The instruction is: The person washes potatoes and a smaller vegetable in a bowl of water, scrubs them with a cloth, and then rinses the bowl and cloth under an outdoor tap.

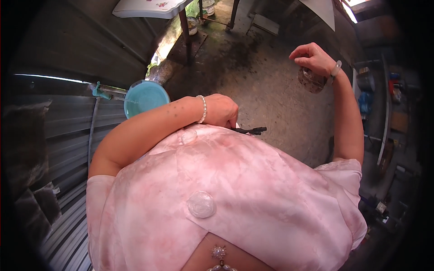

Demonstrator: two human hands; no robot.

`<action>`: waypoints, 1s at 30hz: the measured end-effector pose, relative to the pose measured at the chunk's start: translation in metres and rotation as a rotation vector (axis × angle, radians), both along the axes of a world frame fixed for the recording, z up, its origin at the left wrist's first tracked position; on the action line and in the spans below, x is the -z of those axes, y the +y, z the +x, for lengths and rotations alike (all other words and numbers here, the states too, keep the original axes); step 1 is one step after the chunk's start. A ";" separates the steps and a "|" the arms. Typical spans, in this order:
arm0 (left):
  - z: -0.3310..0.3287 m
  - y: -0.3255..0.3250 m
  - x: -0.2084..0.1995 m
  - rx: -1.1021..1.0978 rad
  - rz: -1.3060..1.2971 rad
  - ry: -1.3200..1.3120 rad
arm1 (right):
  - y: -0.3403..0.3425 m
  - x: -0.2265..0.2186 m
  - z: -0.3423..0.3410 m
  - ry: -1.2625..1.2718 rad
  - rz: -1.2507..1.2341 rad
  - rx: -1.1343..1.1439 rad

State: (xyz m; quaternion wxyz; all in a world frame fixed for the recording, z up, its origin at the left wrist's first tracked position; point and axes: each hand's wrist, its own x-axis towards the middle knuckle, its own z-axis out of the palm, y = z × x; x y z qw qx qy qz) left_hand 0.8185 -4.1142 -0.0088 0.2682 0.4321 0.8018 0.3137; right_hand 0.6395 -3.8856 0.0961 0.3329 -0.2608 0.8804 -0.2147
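My left hand (221,110) is bent in front of my waist with its fingers curled downward. What lies inside its grip is hidden. Thin black cable-like ends (251,131) stick out just below those fingers, beside my pink shirt (235,167). Farther out on the right, my right hand (315,58) is raised with its fingers bent together. Under its palm and thumb is a see-through, brownish, rounded thing (311,82) with a speckled surface, and the hand appears closed on it. Its exact kind I cannot make out.
A turquoise basin (147,97) stands on the left beneath a teal tap (100,91), by a corrugated metal wall (68,140). A white table (149,8) with brown legs is at the far left. Shelving (384,108) with assorted items lines the right. The concrete floor (271,99) has dark wet patches.
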 end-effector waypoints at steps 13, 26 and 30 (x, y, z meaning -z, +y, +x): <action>0.022 -0.079 0.000 -0.521 0.107 -0.111 | -0.089 0.030 -0.026 0.168 -0.355 0.132; 0.111 -0.154 0.030 -1.251 0.474 -0.409 | -0.212 0.041 -0.020 0.070 -0.561 0.124; 0.127 -0.151 0.033 -1.397 0.592 -0.384 | -0.262 0.045 -0.010 -0.111 -0.724 0.154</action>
